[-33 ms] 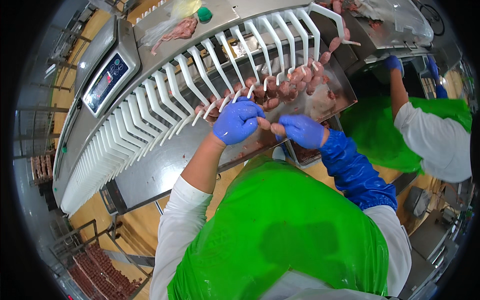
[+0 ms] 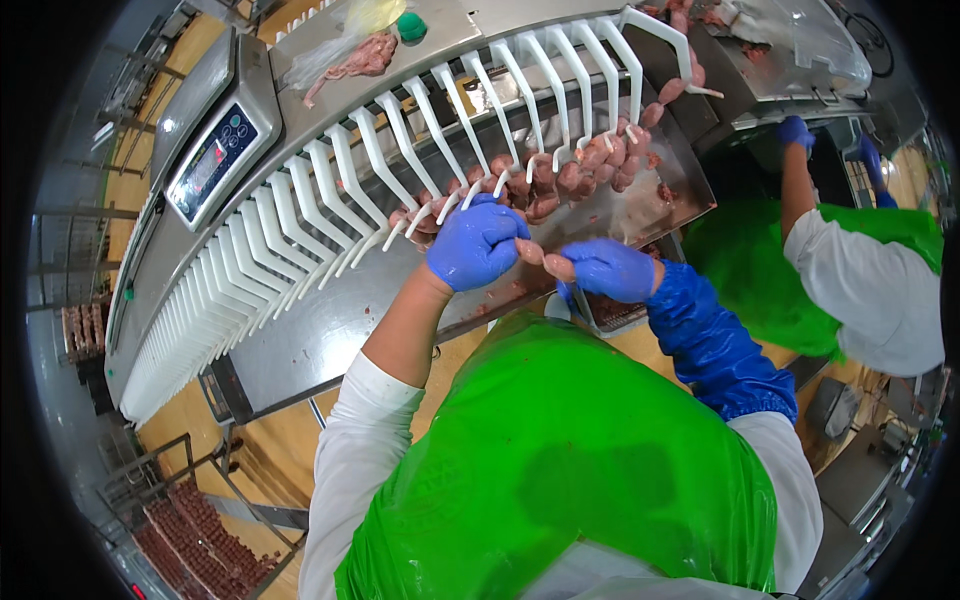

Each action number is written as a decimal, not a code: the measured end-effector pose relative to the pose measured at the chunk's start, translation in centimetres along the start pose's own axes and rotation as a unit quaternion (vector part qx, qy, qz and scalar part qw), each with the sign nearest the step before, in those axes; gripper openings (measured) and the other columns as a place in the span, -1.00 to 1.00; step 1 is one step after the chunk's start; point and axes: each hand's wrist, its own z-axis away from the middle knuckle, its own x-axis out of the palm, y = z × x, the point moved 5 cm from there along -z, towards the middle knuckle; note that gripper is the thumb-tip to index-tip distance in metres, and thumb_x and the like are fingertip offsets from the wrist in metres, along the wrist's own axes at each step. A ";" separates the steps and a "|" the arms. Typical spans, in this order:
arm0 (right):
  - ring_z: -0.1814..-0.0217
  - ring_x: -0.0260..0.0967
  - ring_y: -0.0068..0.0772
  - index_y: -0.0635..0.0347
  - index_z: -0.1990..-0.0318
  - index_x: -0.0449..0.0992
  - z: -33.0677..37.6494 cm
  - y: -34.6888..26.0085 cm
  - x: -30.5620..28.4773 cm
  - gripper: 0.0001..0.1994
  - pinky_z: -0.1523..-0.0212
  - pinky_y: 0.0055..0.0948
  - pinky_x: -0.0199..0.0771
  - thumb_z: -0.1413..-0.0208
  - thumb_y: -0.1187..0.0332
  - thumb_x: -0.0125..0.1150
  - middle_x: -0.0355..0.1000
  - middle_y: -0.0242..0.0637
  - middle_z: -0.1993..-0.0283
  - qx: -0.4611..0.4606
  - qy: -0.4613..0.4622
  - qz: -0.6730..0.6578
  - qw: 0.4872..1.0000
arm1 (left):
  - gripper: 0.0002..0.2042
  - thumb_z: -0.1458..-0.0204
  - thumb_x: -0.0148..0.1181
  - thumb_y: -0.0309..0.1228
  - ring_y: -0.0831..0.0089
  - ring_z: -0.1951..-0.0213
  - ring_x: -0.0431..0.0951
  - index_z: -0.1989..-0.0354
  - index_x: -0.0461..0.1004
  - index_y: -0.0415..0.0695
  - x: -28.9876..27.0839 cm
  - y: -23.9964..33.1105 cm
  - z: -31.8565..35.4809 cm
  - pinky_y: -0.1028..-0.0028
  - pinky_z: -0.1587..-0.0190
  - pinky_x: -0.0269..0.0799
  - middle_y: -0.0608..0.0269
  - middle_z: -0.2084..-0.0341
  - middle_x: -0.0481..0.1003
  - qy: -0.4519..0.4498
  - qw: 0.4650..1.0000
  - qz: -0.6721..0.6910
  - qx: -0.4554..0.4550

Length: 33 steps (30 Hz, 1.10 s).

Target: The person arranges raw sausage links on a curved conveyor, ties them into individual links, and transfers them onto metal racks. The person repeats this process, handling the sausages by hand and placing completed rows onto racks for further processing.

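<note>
My left hand (image 2: 475, 243), in a blue glove, is closed around part of a string of raw pink sausages, close under the white hooks. One short sausage link (image 2: 529, 251) sticks out from its fingers. Joined to it by a thin twist is a second link (image 2: 560, 267), whose far end lies at the fingertips of my gloved right hand (image 2: 610, 270). Those fingers are closed together on that end. Behind my left hand, linked sausages (image 2: 570, 180) hang in loops from the hook tips. What lies inside my left palm is hidden.
A curved row of white plastic hooks (image 2: 350, 185) runs along the machine above a metal tray (image 2: 690, 195) with meat scraps. A scale (image 2: 222, 165) stands on the left. A co-worker's gloved hand (image 2: 795, 131) works at the far right. Sausage racks (image 2: 205, 535) stand lower left.
My right hand has shifted slightly right and down, its fingers straighter, and more of the second link shows. My left hand stays nearly in place. The co-worker's hand has moved slightly.
</note>
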 end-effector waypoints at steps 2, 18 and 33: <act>0.39 0.29 -0.56 0.22 0.37 0.49 1.4 0.3 -0.2 -0.79 0.34 -0.44 0.34 -0.18 0.27 0.08 0.36 -0.32 0.50 -0.076 -0.087 -0.008 0.993 | -0.87 0.11 0.06 -0.47 0.15 0.33 0.48 0.39 0.52 -0.10 1.1 0.7 -0.2 0.18 -0.04 0.31 0.21 0.47 0.49 -0.027 0.999 -0.027 0.018; 0.41 0.36 -0.51 0.21 0.30 0.55 2.8 0.5 -2.0 -0.80 0.30 -0.51 0.38 -0.14 0.25 0.18 0.43 -0.32 0.47 -0.174 -0.197 0.157 0.952 | -0.91 0.24 0.15 -0.48 0.23 0.34 0.50 0.49 0.50 -0.07 1.9 3.4 -1.5 0.23 0.02 0.36 0.26 0.51 0.49 0.046 0.996 -0.075 0.023; 0.33 0.43 -0.02 0.19 0.14 0.40 2.8 5.8 -8.0 -0.72 0.29 -0.21 0.39 -0.13 0.18 0.10 0.43 -0.07 0.40 -0.081 0.031 0.173 0.981 | -0.94 0.26 0.11 -0.51 0.13 0.45 0.44 0.54 0.44 -0.14 3.6 2.1 -0.5 0.29 0.27 0.34 0.17 0.55 0.42 0.121 0.987 -0.098 -0.036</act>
